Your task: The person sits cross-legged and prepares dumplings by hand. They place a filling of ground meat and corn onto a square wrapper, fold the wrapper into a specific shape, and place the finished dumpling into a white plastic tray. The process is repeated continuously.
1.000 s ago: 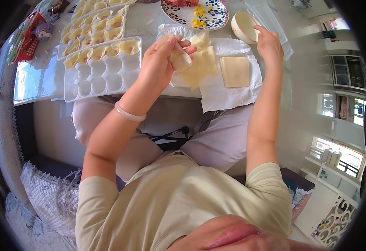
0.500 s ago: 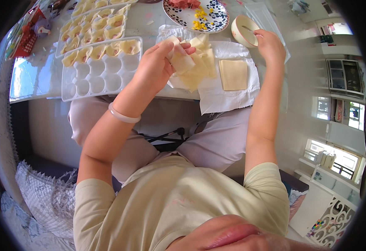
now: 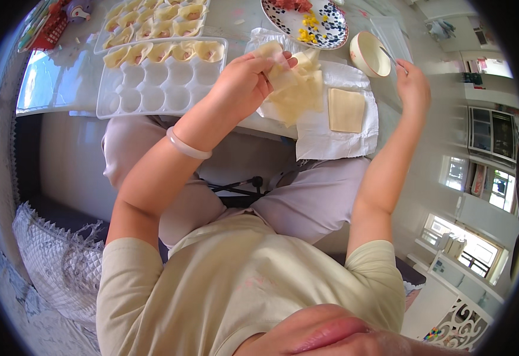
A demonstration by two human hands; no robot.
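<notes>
My left hand is closed on a thin pale dumpling wrapper, held over a loose heap of wrappers. The fingers of my right hand pinch a slim metal utensil, probably a spoon, slanting over the near rim of a cream bowl; the bowl's contents cannot be made out. Between my hands, a neat square stack of wrappers lies on white paper. On the left, a white tray has filled wontons in its far row and hollow cups nearer me.
Behind the bowl and papers is a patterned plate with pink minced meat and yellow corn kernels. A second tray of wontons lies farther back. A red basket stands far left, a clear plastic lid far right.
My right hand has drawn back from the bowl's rim, and more of the metal utensil shows. My left hand still grips the wrapper. The whole view has shifted slightly.
</notes>
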